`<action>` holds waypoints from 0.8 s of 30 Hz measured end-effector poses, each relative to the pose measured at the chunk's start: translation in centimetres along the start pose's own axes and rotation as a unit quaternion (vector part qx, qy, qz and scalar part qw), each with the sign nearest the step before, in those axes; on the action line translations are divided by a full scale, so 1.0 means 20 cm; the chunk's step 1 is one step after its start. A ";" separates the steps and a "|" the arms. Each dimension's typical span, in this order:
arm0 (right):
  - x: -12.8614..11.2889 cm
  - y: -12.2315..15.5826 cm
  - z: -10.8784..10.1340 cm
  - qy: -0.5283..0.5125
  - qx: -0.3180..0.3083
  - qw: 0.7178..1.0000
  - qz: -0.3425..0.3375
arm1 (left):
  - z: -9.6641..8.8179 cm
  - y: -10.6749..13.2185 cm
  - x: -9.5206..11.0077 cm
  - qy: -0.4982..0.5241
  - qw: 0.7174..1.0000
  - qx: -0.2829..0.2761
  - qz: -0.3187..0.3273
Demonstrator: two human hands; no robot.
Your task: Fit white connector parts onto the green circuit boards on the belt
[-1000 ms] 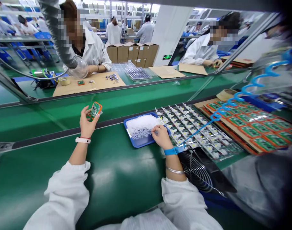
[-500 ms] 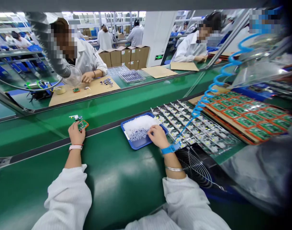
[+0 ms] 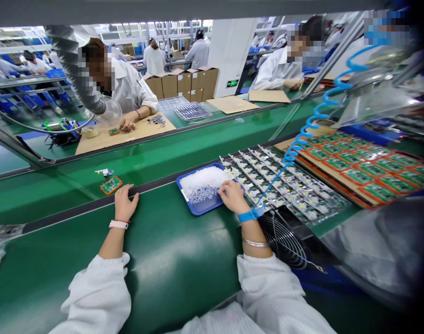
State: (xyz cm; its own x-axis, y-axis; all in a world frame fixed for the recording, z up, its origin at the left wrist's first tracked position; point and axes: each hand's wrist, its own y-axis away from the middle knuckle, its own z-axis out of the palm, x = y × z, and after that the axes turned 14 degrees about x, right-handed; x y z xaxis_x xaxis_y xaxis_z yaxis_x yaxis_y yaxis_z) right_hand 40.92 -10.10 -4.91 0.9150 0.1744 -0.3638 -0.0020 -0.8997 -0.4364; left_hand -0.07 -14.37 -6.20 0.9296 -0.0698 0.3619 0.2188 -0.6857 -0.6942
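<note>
A green circuit board with an orange rim lies on the green belt, with a small white part on wires just behind it. My left hand is just in front of the board, thumb and fingers apart, holding nothing. My right hand is at the right side of a blue tray heaped with small white plastic pieces. Its thumb and forefinger are pinched together; whatever is between them is too small to make out.
Right of the tray lie rows of white parts. Behind them, orange-rimmed boards rest on cardboard. A black fan stands by my right forearm, and a coiled blue cord runs to my wrist strap. Across the belt a co-worker handles small parts.
My left hand has let go of the circuit board and drawn back toward me and to the right. The board now lies on the belt. My right hand stays at the tray, fingers still pinched.
</note>
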 end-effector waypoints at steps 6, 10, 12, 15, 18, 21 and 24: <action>-0.04 0.00 -0.02 0.008 -0.021 1.000 0.009 | 0.00 0.00 0.00 -0.006 1.000 -0.008 -0.004; -0.04 -0.01 -0.02 0.005 -0.002 1.000 0.022 | 0.00 0.00 0.01 -0.012 1.000 -0.017 -0.009; -0.05 -0.01 -0.02 -0.009 0.008 1.000 0.010 | 0.00 0.00 0.01 -0.015 1.000 -0.019 -0.011; -0.06 -0.01 -0.02 -0.030 0.004 0.999 -0.013 | 0.00 0.00 0.01 -0.018 1.000 -0.020 -0.011; -0.07 -0.01 -0.02 -0.031 -0.003 0.999 -0.022 | 0.01 0.00 0.00 -0.022 0.999 -0.026 -0.015; -0.08 -0.01 -0.02 -0.033 -0.006 0.999 -0.022 | 0.01 0.01 0.01 -0.028 0.999 -0.038 -0.026; -0.08 -0.01 -0.02 -0.032 -0.014 0.999 -0.024 | 0.00 0.01 0.01 -0.029 0.998 -0.047 -0.035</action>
State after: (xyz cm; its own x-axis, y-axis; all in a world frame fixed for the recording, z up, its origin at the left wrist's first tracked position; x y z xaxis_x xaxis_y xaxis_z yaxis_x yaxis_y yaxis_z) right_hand 39.57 -10.38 -3.93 0.8861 0.2413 -0.3957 0.0522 -0.9003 -0.4321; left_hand 0.15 -14.41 -6.28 0.9295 0.0212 0.3681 0.2570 -0.7531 -0.6056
